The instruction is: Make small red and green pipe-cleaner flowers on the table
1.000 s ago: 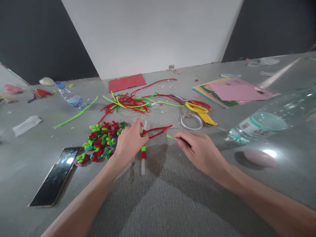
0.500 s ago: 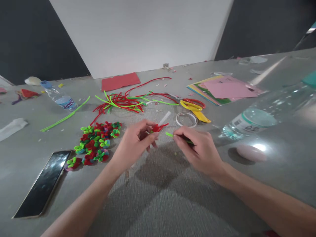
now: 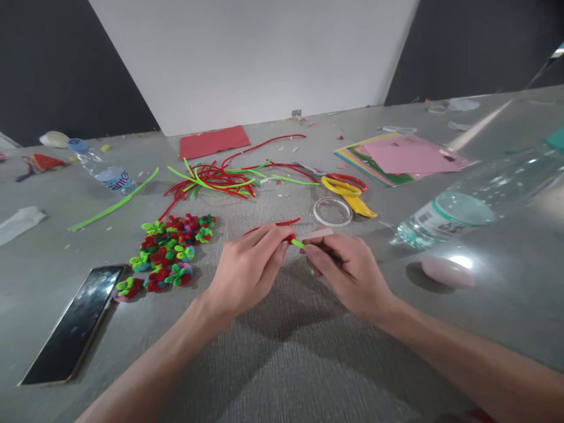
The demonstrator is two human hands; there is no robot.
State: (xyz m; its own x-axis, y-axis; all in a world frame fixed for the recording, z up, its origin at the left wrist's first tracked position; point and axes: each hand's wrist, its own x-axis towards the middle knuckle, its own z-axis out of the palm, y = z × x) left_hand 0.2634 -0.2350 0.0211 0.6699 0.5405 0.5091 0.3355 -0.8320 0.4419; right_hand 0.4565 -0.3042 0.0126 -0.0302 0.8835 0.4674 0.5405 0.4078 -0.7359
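Observation:
My left hand (image 3: 249,267) is closed in a pinch on a red pipe cleaner (image 3: 273,225) together with a white straw (image 3: 318,234) that points right. Facing it, my right hand (image 3: 346,273) pinches a short green pipe cleaner piece (image 3: 298,243), whose tip meets the red one between my fingertips. Both hands hover just above the grey table (image 3: 282,364) at its middle.
A pile of small red and green pipe-cleaner flowers (image 3: 170,252) lies left of my hands, a phone (image 3: 73,323) further left. Loose red and green pipe cleaners (image 3: 215,179), a tape roll (image 3: 332,211), yellow scissors (image 3: 348,191), coloured paper (image 3: 405,158) and two water bottles (image 3: 476,200) surround them.
My left hand lifted the red pipe cleaner and straw off the table and turned the straw rightward. Both hands closed in until the green tip met the red piece.

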